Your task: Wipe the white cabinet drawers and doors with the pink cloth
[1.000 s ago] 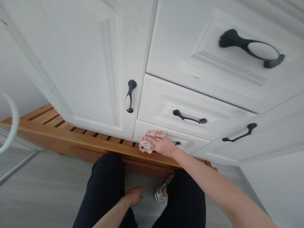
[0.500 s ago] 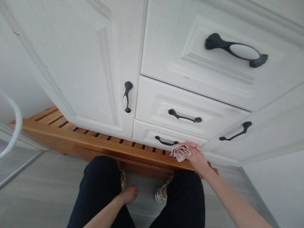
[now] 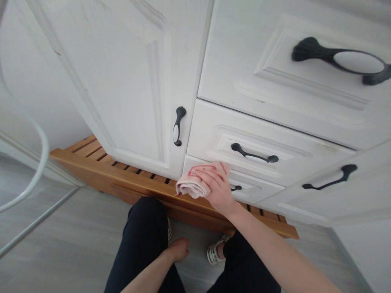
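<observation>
A folded pink-and-white cloth (image 3: 193,185) with red marks is gripped by my right hand (image 3: 220,192), whose fingers bend over its top. The cloth is in front of the left part of the lowest white drawer (image 3: 259,189), just above the wooden slatted bench; whether it touches the drawer face I cannot tell. Cloth and hand hide much of that drawer and part of its dark handle (image 3: 236,188). Down between my knees hangs my left hand (image 3: 179,249), its fingers curled in, with nothing visible in it.
Above are a middle drawer (image 3: 210,130) and a larger top drawer (image 3: 244,73), flanked by cabinet doors with dark handles. The wooden bench (image 3: 128,175) runs below the cabinet. A white curved tube (image 3: 42,150) and a metal bar (image 3: 39,221) are at the left.
My right hand has carried the cloth leftward along the lowest drawer, from its right end to its left part. The view has shifted a little left. My left hand stays between my knees.
</observation>
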`<control>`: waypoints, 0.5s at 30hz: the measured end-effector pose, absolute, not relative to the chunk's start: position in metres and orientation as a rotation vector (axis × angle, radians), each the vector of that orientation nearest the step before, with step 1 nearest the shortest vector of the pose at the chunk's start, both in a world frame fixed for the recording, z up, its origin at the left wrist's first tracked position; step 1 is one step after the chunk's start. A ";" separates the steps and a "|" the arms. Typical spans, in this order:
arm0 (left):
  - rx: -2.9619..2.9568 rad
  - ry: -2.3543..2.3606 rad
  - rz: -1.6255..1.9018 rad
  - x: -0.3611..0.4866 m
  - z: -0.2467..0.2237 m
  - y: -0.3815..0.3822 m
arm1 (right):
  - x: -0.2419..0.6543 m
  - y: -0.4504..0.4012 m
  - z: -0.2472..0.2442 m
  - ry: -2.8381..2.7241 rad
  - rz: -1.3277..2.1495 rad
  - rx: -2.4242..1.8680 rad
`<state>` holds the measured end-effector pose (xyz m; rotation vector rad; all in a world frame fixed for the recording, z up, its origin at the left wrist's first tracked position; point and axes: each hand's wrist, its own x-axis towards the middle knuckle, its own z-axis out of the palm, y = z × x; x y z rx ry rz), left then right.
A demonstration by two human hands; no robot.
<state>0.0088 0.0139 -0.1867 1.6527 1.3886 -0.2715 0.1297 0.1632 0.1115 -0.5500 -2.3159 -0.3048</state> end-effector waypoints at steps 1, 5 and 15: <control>1.656 1.389 -0.258 0.009 -0.185 0.014 | 0.117 0.176 0.106 -2.292 -0.333 -0.566; 1.645 1.387 -0.229 0.008 -0.182 0.013 | 0.100 0.208 0.056 -2.413 -0.468 -0.505; 1.639 1.360 -0.204 0.009 -0.183 0.016 | 0.109 0.199 0.001 -2.752 -0.337 -0.556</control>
